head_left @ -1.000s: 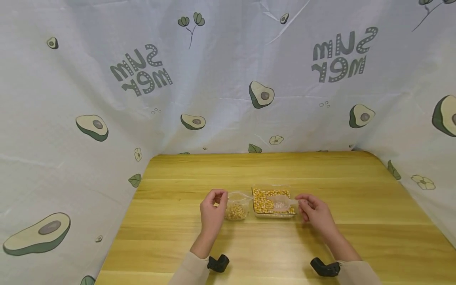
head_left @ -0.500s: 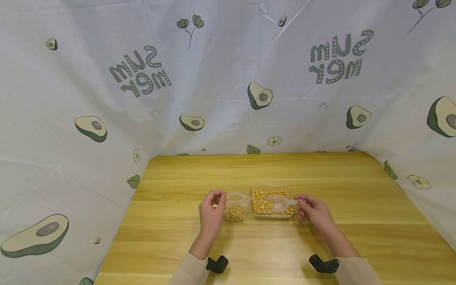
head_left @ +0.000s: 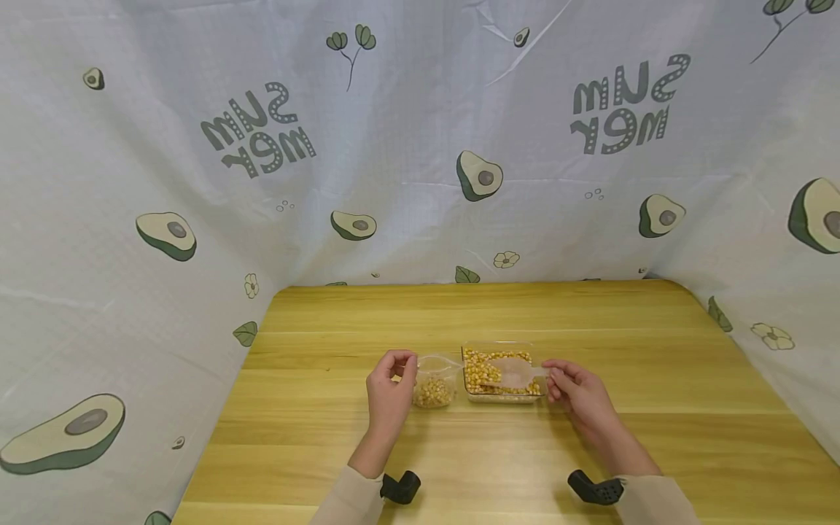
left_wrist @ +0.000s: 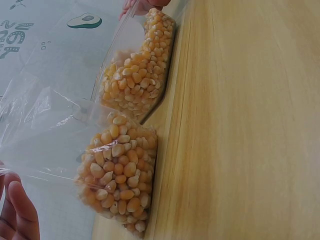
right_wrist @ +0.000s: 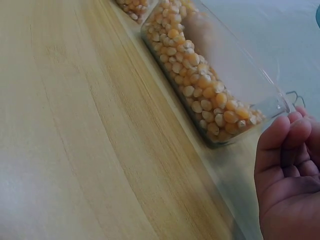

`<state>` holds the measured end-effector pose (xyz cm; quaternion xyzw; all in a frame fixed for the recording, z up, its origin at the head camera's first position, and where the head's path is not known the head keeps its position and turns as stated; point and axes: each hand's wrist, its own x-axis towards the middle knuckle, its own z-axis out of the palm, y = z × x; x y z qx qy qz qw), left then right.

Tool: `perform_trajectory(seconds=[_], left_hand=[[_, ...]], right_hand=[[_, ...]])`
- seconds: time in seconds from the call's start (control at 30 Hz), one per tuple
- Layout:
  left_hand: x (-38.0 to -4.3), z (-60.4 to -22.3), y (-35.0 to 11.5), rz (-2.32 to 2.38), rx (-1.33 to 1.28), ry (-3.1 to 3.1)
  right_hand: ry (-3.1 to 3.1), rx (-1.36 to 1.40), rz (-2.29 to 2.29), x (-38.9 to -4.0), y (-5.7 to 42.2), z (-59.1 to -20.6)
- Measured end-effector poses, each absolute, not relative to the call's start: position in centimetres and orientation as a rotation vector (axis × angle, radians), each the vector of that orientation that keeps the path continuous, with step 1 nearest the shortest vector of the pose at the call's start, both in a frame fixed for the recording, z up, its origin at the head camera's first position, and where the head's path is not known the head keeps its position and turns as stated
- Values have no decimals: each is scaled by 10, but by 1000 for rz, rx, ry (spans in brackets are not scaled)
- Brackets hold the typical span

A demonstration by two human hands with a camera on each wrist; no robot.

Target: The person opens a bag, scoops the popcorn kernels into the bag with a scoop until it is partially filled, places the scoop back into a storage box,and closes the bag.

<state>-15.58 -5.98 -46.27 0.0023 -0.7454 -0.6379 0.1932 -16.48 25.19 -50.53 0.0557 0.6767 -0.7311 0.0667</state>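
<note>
A clear zip bag (head_left: 434, 390) stands upright on the table with corn kernels in its lower part. The left hand (head_left: 391, 386) pinches its open top edge from the left. Beside it sits a clear rectangular container (head_left: 504, 398), holding many yellow corn kernels (left_wrist: 137, 82). The right hand (head_left: 580, 394) pinches the handle of a translucent scoop (head_left: 515, 372) at the container's right side. The scoop's bowl lies tilted among the kernels, its left edge next to a heap of them. In the right wrist view, the right hand's fingertips (right_wrist: 281, 125) meet the handle just outside the container wall.
The wooden table (head_left: 472, 459) extends all around the bag and container. A pale cloth (head_left: 407, 146) printed with avocados hangs behind the table and at both sides. Black wrist-worn devices (head_left: 402, 487) sit at both cuffs.
The scoop has tilted within the container; its bowl now shows a plain surface where pale kernels showed before, with kernels heaped at its left. The left hand and bag stay nearly still.
</note>
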Motion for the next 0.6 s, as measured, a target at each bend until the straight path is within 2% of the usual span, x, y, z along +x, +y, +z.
perform_trajectory(seconds=[0.37, 0.6], left_hand=[[-167, -486, -61, -1789, 43, -2121], [-167, -488, -63, -1797, 34, -2110]], right_hand=[[1979, 131, -2295, -160, 253, -510], [1912, 110, -2378, -158, 253, -511]])
